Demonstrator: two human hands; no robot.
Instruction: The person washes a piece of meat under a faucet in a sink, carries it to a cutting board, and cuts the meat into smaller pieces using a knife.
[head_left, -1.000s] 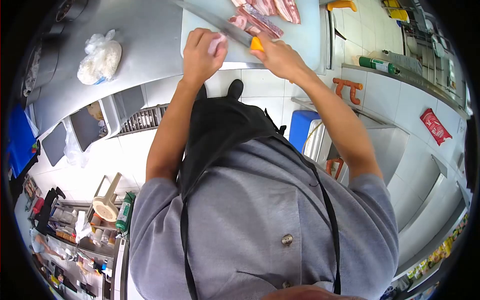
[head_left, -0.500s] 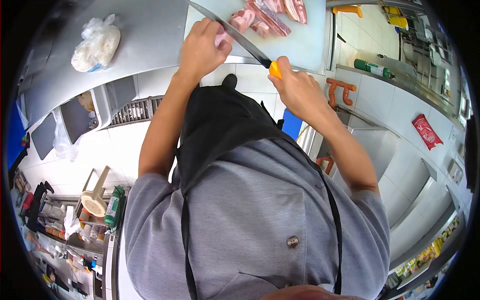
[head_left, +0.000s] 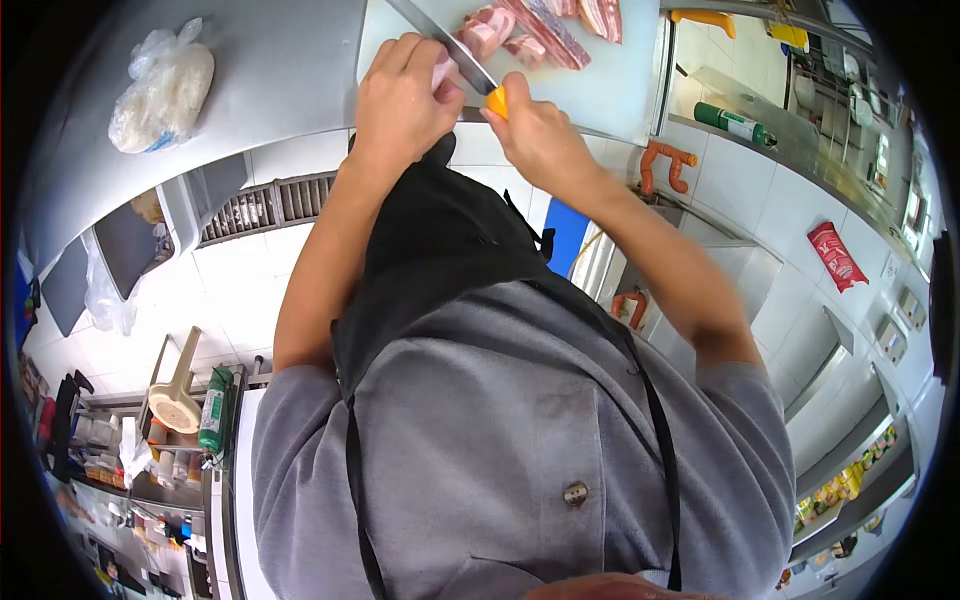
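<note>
My right hand is wrapped round the yellow handle of a long knife. Its blade slants up and left past my other hand, and the tip lies beyond the top of the view. My left hand, fingers curled, grips a piece of raw meat on the white cutting board. The blade runs right alongside that piece. Just beyond the knife lie cut chunks of meat and streaky strips, pink with white fat.
A knotted plastic bag with pale contents sits on the steel counter at left. Grey bins stand below the counter edge. Orange pipes and a green bottle are at right.
My right hand has pushed the knife forward and to the left, bringing the handle closer to my left hand. My left hand stays on the meat. The view has shifted slightly.
</note>
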